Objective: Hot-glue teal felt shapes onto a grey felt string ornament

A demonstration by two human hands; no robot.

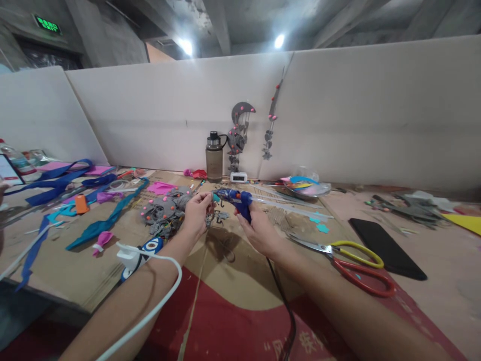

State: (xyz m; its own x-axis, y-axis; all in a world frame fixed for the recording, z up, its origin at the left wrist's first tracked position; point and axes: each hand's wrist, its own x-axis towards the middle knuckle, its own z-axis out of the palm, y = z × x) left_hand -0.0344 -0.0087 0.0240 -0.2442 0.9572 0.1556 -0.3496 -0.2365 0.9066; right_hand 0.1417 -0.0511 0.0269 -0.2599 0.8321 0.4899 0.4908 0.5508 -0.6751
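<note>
My right hand [259,228] is wrapped round the handle of a blue hot glue gun [240,202]. A long clear glue stick [289,206] juts from the gun's back, and its nozzle points left. My left hand [197,213] is closed in a pinch right at the nozzle. What those fingers hold is too small to make out; thin grey bits hang below them. Beside that hand lies a pile of grey felt pieces [161,210] with pink and orange pompoms. A dark cord [281,296] runs down from the gun.
Red-and-yellow-handled scissors [349,254] and a black phone [387,248] lie at right. A bottle [214,158] and small clock [238,177] stand behind. Grey felt moon garlands [242,113] hang on the white partition [150,110]. A white cable [176,281] crosses my left forearm. Blue ribbons [67,175] lie left.
</note>
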